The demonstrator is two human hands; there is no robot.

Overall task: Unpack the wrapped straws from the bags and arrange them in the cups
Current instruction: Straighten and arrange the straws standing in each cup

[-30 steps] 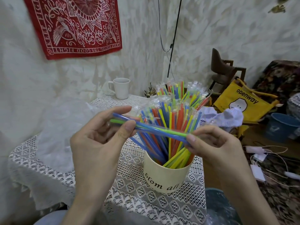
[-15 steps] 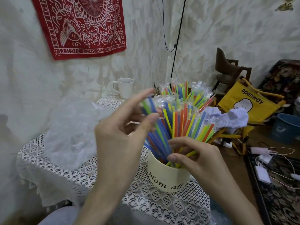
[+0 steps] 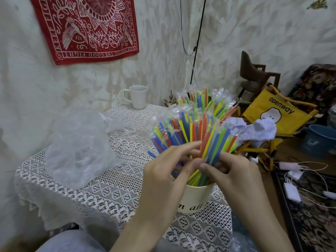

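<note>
Your cream cup [image 3: 195,199] on the lace-covered table [image 3: 112,193] was already crowded with wrapped straws [image 3: 192,130] — thin, stiff, bright tubes in crinkled clear sleeves. A second bunch [image 3: 205,99] stood behind; the white mug [image 3: 138,96] appeared unfilled. Your left hand [image 3: 163,177] and right hand [image 3: 231,171] both pinched straws at the cup's mouth. A slack clear bag [image 3: 78,142] lay beside — contents unclear.

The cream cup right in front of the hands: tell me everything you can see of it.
The cream cup stands upright on the lace tablecloth near the table's front edge. It looks like smooth ceramic, with black lettering of which only "n all" shows. It is packed with wrapped straws fanning outward. The left hand and right hand cover its rim, fingers among the straws.
</note>
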